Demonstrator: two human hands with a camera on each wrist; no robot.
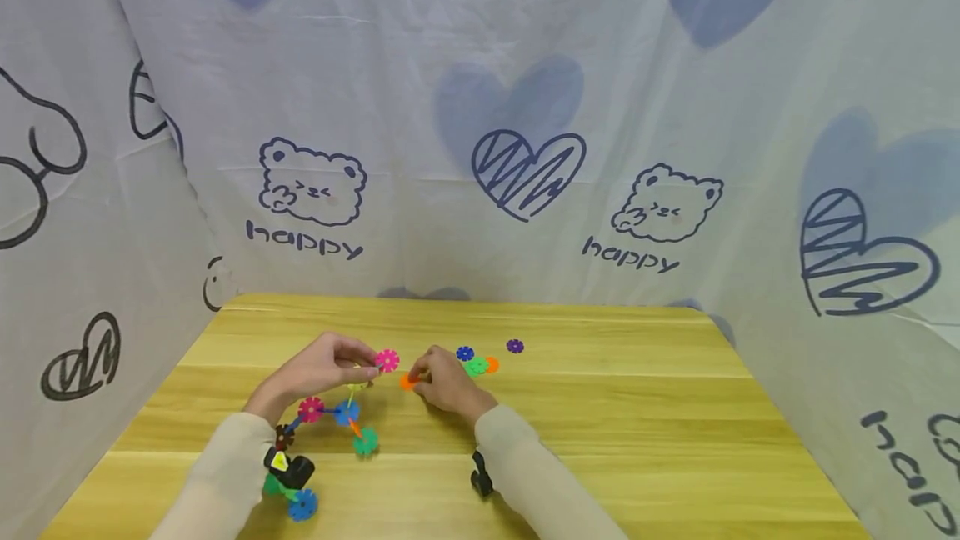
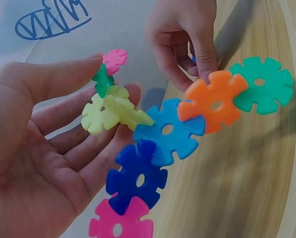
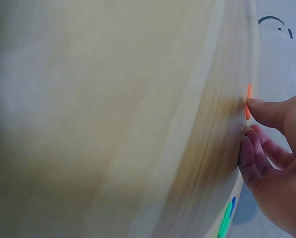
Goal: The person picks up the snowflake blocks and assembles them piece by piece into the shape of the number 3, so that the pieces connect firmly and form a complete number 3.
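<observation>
My left hand (image 1: 318, 369) holds a chain of linked plastic snowflake discs by its upper end, thumb and fingers at a green disc (image 2: 104, 82) joined to a pink disc (image 1: 387, 360). Below that the chain runs through yellow discs (image 2: 99, 114) to a light blue disc (image 1: 347, 413), where it branches. One branch has an orange disc (image 2: 216, 94) and a teal disc (image 1: 366, 442); the other has a dark blue disc (image 2: 138, 181) and another pink disc (image 1: 311, 409). Over the table, my right hand (image 1: 447, 382) pinches a loose orange disc (image 3: 249, 106) at its edge.
Loose discs lie right of the right hand: blue (image 1: 465, 353), green (image 1: 477, 367), orange (image 1: 492, 365) and, farther off, purple (image 1: 515, 346). The chain's lower end, with a blue disc (image 1: 303, 505), lies by the left forearm. Patterned cloth (image 1: 420, 223) surrounds the wooden table (image 1: 637, 440).
</observation>
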